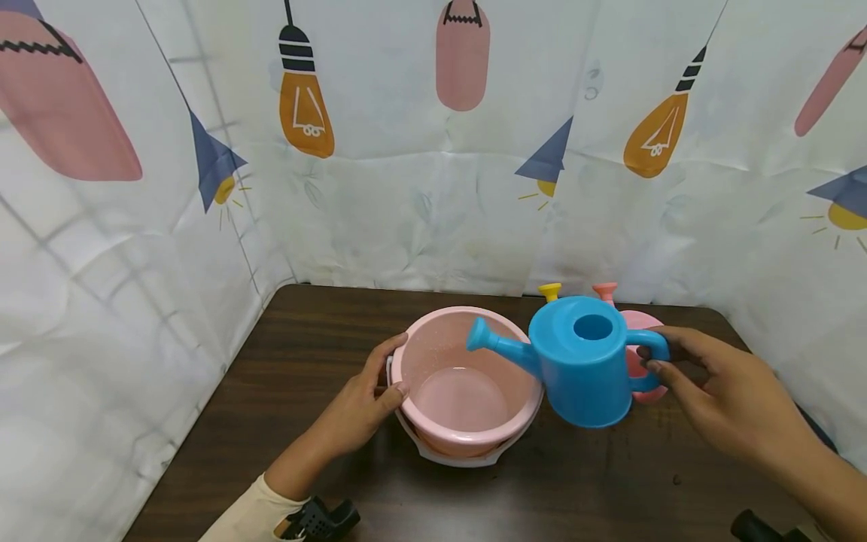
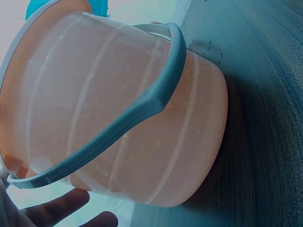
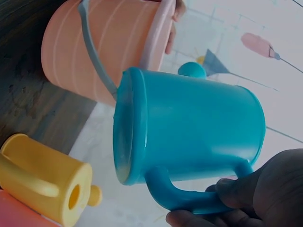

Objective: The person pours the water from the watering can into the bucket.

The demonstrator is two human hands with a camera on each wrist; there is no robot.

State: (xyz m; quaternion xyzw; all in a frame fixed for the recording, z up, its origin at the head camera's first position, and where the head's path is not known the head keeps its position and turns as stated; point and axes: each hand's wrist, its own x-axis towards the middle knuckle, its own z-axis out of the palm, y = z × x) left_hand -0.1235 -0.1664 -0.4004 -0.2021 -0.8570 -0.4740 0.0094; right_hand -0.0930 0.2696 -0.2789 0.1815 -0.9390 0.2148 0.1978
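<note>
A pink bucket [image 1: 467, 436] stands upright on the table, its pale handle [image 2: 137, 111] lowered round its side. My left hand [image 1: 352, 414] holds the bucket at its left rim, thumb and forefinger at the edge. My right hand [image 1: 731, 391] grips a blue watering can [image 1: 585, 384] by its looped handle [image 3: 184, 198]. The can is raised above the table at the bucket's right, and its spout [image 1: 504, 346] reaches over the bucket's opening. No stream shows at the spout.
Behind the blue can stand a pink watering can [image 1: 640, 320] and a yellow watering can [image 3: 45, 175], mostly hidden in the head view. The dark wooden table [image 1: 305, 339] meets a patterned white curtain [image 1: 406, 203] at the back and left. Small wet drops [image 1: 676, 479] dot the table at right.
</note>
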